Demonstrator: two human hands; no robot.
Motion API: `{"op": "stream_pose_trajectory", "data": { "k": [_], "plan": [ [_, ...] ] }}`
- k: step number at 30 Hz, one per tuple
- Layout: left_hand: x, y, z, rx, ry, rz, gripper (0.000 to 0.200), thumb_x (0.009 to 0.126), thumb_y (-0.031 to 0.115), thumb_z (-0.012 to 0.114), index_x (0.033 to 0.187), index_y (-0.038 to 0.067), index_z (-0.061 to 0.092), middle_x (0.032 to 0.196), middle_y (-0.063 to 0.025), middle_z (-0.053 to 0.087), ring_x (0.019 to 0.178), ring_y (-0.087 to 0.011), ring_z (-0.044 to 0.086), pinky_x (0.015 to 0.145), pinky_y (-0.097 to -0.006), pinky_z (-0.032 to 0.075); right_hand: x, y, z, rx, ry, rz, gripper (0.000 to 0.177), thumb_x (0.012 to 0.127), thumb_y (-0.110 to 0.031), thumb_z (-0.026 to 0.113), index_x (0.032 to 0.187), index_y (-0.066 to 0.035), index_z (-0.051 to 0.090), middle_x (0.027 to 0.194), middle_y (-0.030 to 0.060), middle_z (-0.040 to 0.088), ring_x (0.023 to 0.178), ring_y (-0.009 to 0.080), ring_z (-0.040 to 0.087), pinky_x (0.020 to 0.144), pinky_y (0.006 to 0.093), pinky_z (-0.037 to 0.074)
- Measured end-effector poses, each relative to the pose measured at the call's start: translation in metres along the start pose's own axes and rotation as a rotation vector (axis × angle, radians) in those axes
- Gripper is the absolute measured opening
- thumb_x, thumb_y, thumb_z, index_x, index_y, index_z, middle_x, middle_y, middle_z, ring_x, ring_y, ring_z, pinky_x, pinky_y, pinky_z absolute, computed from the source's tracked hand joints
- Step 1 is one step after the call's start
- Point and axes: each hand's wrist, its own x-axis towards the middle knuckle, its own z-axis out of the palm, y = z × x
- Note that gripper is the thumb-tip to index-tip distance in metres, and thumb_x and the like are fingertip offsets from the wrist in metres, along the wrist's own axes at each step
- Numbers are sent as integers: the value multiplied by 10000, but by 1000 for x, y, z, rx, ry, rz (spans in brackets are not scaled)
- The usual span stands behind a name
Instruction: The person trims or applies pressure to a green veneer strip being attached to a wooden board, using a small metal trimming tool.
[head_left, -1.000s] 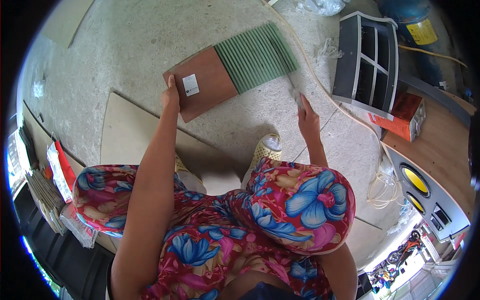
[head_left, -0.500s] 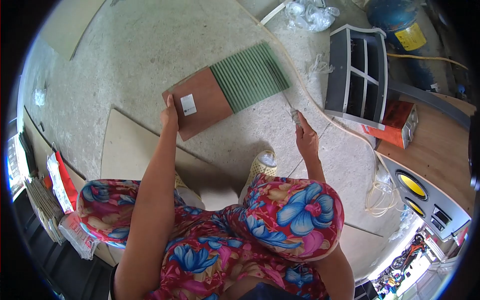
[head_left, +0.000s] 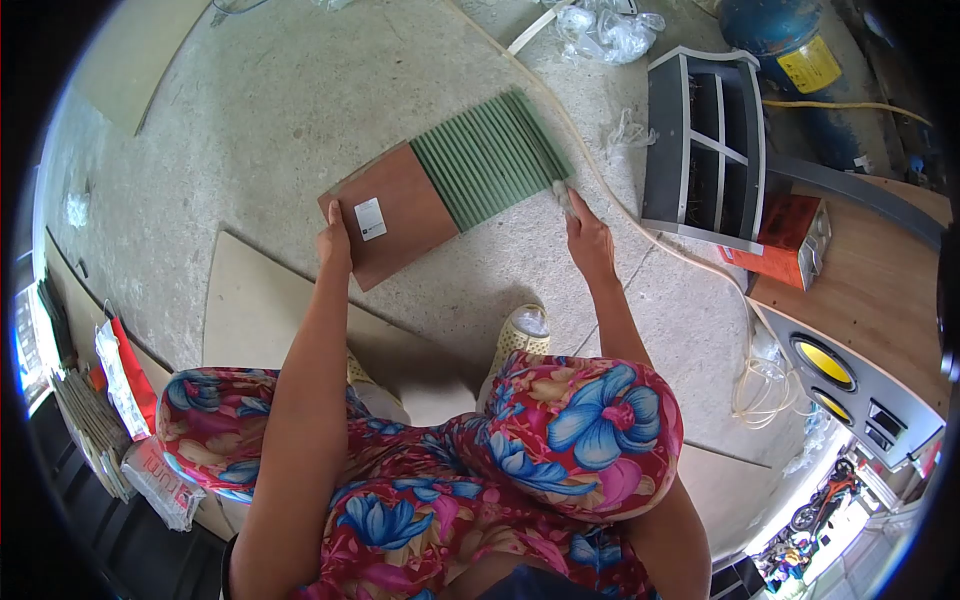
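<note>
A reddish-brown board (head_left: pixel 410 215) with a white label lies tilted above the floor, its lower-left edge gripped by my left hand (head_left: pixel 335 243), thumb on top. Beyond the board extends a green ribbed panel (head_left: pixel 490 155) with many parallel slats. At the panel's right end, my right hand (head_left: pixel 588 232) is closed round the pale, wrapped handle of a thin tool (head_left: pixel 562 194). The tool's far end cannot be told apart from the slats.
Flat board sheets (head_left: pixel 260 300) lie on the concrete floor. To the right stand a grey slotted frame (head_left: pixel 705 140), an orange box (head_left: pixel 795 240), a speaker panel (head_left: pixel 860 390) and a blue cylinder (head_left: pixel 770 30). A pale hose (head_left: pixel 610 195) crosses the floor; plastic bags (head_left: pixel 610 35) lie beyond.
My right hand has moved left and up, bringing the tool's handle to the corner of the green panel. My left hand still holds the brown board. The whole view has shifted slightly.
</note>
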Motion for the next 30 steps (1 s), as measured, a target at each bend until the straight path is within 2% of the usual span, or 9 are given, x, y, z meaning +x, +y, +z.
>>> {"op": "stream_pose_trajectory", "data": {
  "k": [2, 6, 10, 16, 22, 25, 30],
  "plan": [
    [0, 1, 0, 35, 26, 19, 872, 763, 670, 491, 1056, -150, 546, 1087, -261, 561, 1009, -335, 535, 869, -378, 398, -24, 23, 4, 51, 73, -80, 410, 841, -72, 516, 1244, -137, 473, 1018, 220, 589, 916, 378, 575, 744, 427, 472],
    [3, 1, 1, 66, 44, 0, 869, 763, 673, 487, 1053, -144, 551, 1090, -263, 558, 1020, -340, 532, 872, -385, 399, -83, 47, -10, 83, 49, -13, 425, 838, -42, 507, 1252, -130, 473, 1056, 207, 586, 936, 366, 580, 745, 404, 480],
    [9, -3, 1, 64, 27, -10, 871, 761, 677, 482, 1054, -141, 553, 1098, -264, 554, 1031, -346, 530, 874, -389, 399, -97, 46, -22, 121, 75, 3, 427, 836, -39, 506, 1252, -130, 478, 1068, 197, 587, 935, 353, 589, 744, 390, 483],
    [15, -8, 2, 65, 32, 7, 870, 758, 679, 484, 1045, -138, 559, 1088, -260, 561, 1014, -345, 536, 863, -392, 404, -66, 33, -23, 21, 83, -106, 442, 826, -34, 508, 1253, -142, 474, 1018, 204, 600, 921, 364, 585, 735, 399, 487],
    [12, -5, 2, 76, 40, -17, 873, 753, 680, 490, 1050, -137, 557, 1082, -256, 565, 1005, -346, 539, 858, -388, 406, -15, 24, -16, -30, 47, -88, 400, 842, -100, 513, 1236, -163, 487, 983, 213, 603, 905, 371, 581, 755, 425, 471],
    [15, -10, 2, 28, 10, 4, 882, 747, 684, 492, 1060, -138, 551, 1091, -264, 559, 1014, -353, 534, 867, -391, 401, 13, 3, -9, -103, -7, -3, 389, 852, -137, 505, 1239, -166, 481, 971, 210, 605, 900, 374, 577, 769, 431, 463],
    [20, -14, 4, 49, 48, 6, 887, 736, 684, 507, 1054, -142, 553, 1091, -276, 557, 1029, -359, 530, 875, -401, 399, -2, 28, 1, -16, 68, -118, 404, 848, -98, 500, 1250, -141, 478, 997, 234, 589, 900, 397, 568, 743, 429, 462]
  ]
}}
